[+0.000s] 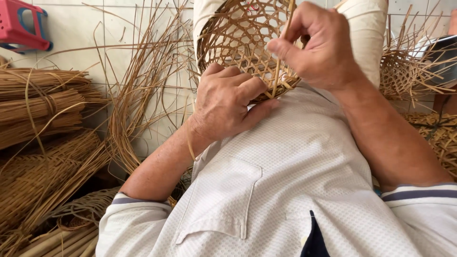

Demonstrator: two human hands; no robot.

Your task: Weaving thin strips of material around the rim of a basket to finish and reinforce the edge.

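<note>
Gripping a woven basket (238, 43) – left hand (228, 102) steadying, right fingers (281, 47) pinching a strip – above tiled floor (95, 43)

Open-weave cane basket (238, 43), unfinished, tilted against chest, loose strip (277, 71) upright.

woven basket (238, 38) top cut by frame edge; lower rim hidden behind hands; red stool (21, 24) cropped

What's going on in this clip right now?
A person in a white shirt is working on a small open-weave rattan basket held against their lap. The left hand grips the basket's lower rim, while the right hand pinches a thin cane strip at the rim between its fingers. Bundles of cane and loose strands lie on the tiled floor to the left, and another unfinished woven piece sits to the right.
</note>
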